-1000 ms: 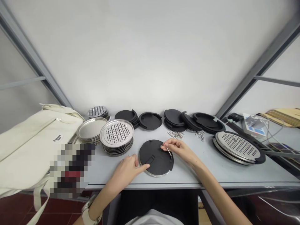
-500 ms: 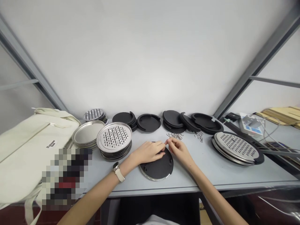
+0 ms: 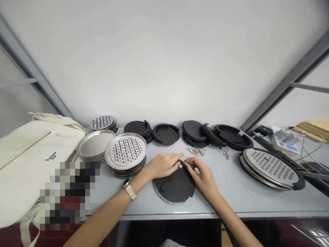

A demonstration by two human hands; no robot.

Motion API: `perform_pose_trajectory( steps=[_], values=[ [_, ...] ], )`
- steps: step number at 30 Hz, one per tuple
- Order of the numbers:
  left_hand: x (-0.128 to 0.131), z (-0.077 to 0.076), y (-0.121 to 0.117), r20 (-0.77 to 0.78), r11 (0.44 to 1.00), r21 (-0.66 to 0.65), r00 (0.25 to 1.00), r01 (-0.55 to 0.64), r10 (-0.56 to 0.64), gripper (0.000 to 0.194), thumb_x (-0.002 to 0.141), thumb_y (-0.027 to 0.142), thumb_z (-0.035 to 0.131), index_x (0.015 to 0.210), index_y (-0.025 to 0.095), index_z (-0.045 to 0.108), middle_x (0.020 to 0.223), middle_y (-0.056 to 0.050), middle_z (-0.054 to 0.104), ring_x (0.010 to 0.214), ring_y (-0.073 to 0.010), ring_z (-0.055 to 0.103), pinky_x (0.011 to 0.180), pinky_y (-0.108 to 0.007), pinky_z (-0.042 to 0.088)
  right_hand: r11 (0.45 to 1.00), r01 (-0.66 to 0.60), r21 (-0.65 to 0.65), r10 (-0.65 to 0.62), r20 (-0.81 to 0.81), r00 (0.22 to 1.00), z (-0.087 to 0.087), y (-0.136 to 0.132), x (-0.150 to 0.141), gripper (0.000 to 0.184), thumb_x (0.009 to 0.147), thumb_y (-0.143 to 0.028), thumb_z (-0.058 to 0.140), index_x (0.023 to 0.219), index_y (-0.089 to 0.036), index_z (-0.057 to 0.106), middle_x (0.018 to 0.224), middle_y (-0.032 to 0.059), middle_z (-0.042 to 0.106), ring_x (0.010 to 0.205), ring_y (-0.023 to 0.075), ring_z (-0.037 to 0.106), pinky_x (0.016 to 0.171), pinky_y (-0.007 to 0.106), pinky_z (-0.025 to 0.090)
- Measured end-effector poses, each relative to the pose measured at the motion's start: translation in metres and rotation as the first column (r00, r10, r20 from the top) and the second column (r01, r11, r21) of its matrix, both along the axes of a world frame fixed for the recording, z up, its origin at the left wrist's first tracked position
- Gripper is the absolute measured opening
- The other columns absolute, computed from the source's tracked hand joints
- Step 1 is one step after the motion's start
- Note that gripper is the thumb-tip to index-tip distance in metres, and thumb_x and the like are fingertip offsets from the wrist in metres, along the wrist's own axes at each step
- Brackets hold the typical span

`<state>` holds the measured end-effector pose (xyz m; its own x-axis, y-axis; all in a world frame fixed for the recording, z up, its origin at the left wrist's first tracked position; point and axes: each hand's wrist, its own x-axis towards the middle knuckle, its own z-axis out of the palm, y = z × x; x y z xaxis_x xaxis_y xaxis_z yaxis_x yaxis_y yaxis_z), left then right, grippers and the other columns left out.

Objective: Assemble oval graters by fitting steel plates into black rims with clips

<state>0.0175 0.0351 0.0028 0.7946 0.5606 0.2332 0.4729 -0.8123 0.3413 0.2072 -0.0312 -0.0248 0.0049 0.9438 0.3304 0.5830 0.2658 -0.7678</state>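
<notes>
A round black disc [image 3: 177, 188] with a shiny metal rim lies on the table in front of me. It carries a small raised black block and a pale round spot near its far edge. My left hand [image 3: 164, 165] grips the disc's far left side, fingers bent over the rim and thumb on top. At the far right edge, my right hand [image 3: 202, 173] pinches what looks like a small wire clip, mostly covered by the fingers. Loose wire clips [image 3: 195, 151] lie just beyond that hand, with a second small heap [image 3: 224, 152] farther right.
On the left stand a stack of round metal graters [image 3: 125, 151], metal plates [image 3: 96, 144] and a cream bag [image 3: 31, 164]. Black round bases [image 3: 166, 134] line the wall. Graters in black holders [image 3: 272, 168] and a white-blue device [image 3: 285, 140] are at right.
My right hand has shifted right and turned, with a thin piece now showing at its fingertips. The left fingers have straightened somewhat, uncovering the pale spot and block. The view has shifted slightly.
</notes>
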Motion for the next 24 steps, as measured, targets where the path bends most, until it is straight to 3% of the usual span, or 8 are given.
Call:
perform_pose_trajectory(
  steps=[5, 10, 18, 24],
  values=[
    [-0.0001, -0.0027, -0.0014, -0.077, 0.974, 0.208, 0.994, 0.089, -0.075, 0.040, 0.097, 0.048, 0.034, 0.114, 0.018, 0.053, 0.098, -0.006, 0.060, 0.080, -0.0163, 0.061, 0.061, -0.024, 0.043, 0.994, -0.074, 0.086, 0.068, 0.071, 0.995, -0.0024, -0.0033, -0.0016, 0.014, 0.093, -0.031, 0.049, 0.092, -0.021, 0.059, 0.085, 0.0047, 0.063, 0.075, 0.0186, 0.058, 0.070, 0.029, 0.046],
    [-0.0016, -0.0086, 0.0008, -0.097, 0.917, 0.389, 0.994, 0.083, -0.049, 0.034, 0.100, 0.041, 0.030, 0.094, 0.020, 0.056, 0.087, -0.001, 0.055, 0.065, -0.0098, 0.054, 0.049, -0.023, 0.031, 0.984, -0.101, 0.144, 0.093, 0.061, 0.994, -0.0056, -0.0038, -0.0019, 0.013, 0.094, -0.027, 0.050, 0.097, -0.022, 0.061, 0.092, 0.0047, 0.068, 0.083, 0.0189, 0.063, 0.076, 0.028, 0.049],
    [-0.0039, -0.0066, 0.0004, -0.087, 0.909, 0.414, 0.996, 0.040, -0.004, 0.024, 0.099, 0.028, 0.036, 0.091, 0.020, 0.057, 0.084, 0.000, 0.054, 0.060, -0.0082, 0.048, 0.049, -0.025, 0.025, 0.988, -0.108, 0.108, 0.105, 0.031, 0.994, -0.0073, -0.0048, -0.0047, 0.019, 0.096, -0.029, 0.044, 0.111, -0.023, 0.055, 0.096, 0.0046, 0.067, 0.080, 0.0174, 0.065, 0.077, 0.029, 0.051],
    [-0.0052, -0.0032, -0.0010, -0.033, 0.890, 0.456, 0.998, -0.029, 0.050, 0.024, 0.097, 0.024, 0.036, 0.085, 0.018, 0.055, 0.082, -0.002, 0.054, 0.061, -0.0102, 0.048, 0.048, -0.027, 0.020, 0.992, -0.078, 0.102, 0.078, 0.007, 0.997, -0.0063, -0.0063, -0.0076, 0.010, 0.095, -0.031, 0.046, 0.097, -0.022, 0.051, 0.084, 0.0026, 0.061, 0.072, 0.0163, 0.059, 0.070, 0.028, 0.047]
  ],
)
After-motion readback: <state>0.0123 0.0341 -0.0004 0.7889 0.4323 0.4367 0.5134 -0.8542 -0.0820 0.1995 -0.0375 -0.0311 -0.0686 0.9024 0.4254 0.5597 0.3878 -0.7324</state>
